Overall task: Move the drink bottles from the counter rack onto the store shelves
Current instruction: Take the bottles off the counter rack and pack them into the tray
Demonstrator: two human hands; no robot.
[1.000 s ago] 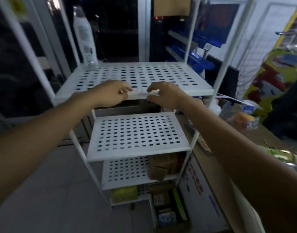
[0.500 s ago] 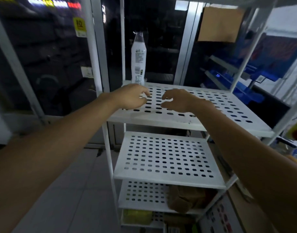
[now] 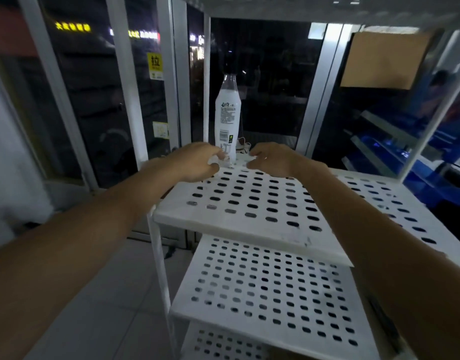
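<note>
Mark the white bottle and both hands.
white drink bottle (image 3: pixel 227 120): head view, on its label.
left hand (image 3: pixel 197 162): head view, back of hand.
right hand (image 3: pixel 271 158): head view, back of hand.
</note>
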